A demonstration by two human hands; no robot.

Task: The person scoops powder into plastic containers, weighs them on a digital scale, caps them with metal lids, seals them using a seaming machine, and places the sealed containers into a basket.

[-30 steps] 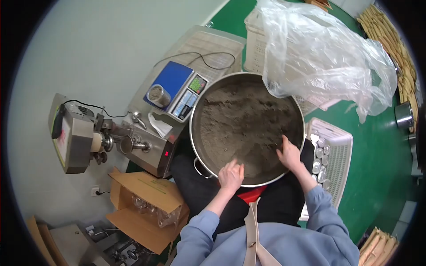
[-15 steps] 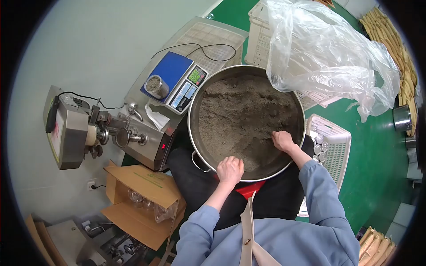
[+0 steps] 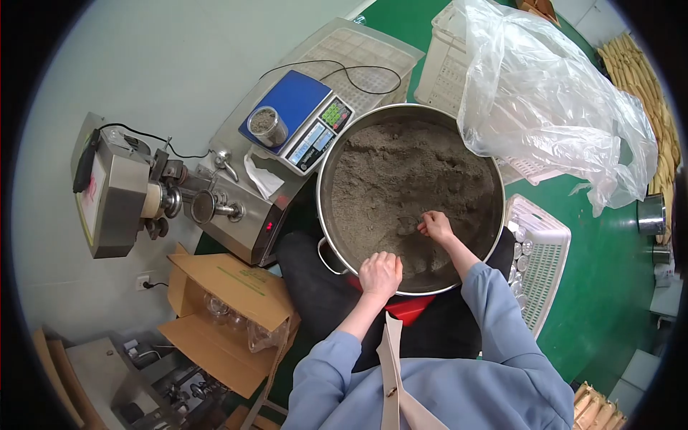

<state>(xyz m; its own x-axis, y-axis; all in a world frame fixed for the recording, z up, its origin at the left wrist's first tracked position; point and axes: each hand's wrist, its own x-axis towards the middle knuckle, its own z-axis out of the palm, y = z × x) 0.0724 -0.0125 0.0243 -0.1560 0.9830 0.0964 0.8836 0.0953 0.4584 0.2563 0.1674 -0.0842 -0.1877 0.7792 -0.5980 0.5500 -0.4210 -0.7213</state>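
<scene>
A wide steel pot (image 3: pixel 324 215) sits at my lap, holding a bed of grey-brown powder (image 3: pixel 387 172) with an uneven surface. My left hand (image 3: pixel 381 275) is closed over the pot's near rim, fingers curled to the inside. Low over the powder, right of the middle, is my right hand (image 3: pixel 436 228) with its fingers pinched together. A small dull rounded shape shows by its fingertips; whether it is a tool or powder I cannot tell. On a blue-topped scale (image 3: pixel 297 104) left of the pot stands a clear jar (image 3: pixel 268 127) of similar powder.
Left is a steel machine (image 3: pixel 247 226) beside a white tissue (image 3: pixel 263 178). An open cardboard box (image 3: pixel 229 287) holds clear jars. A plastic bag (image 3: pixel 545 93) overhangs the pot's far right edge. Right stands a white basket (image 3: pixel 548 247) with several round lidded containers.
My right hand has moved left through the pot, away from its right wall. My left hand stays at the near rim. The whole view has shifted slightly.
</scene>
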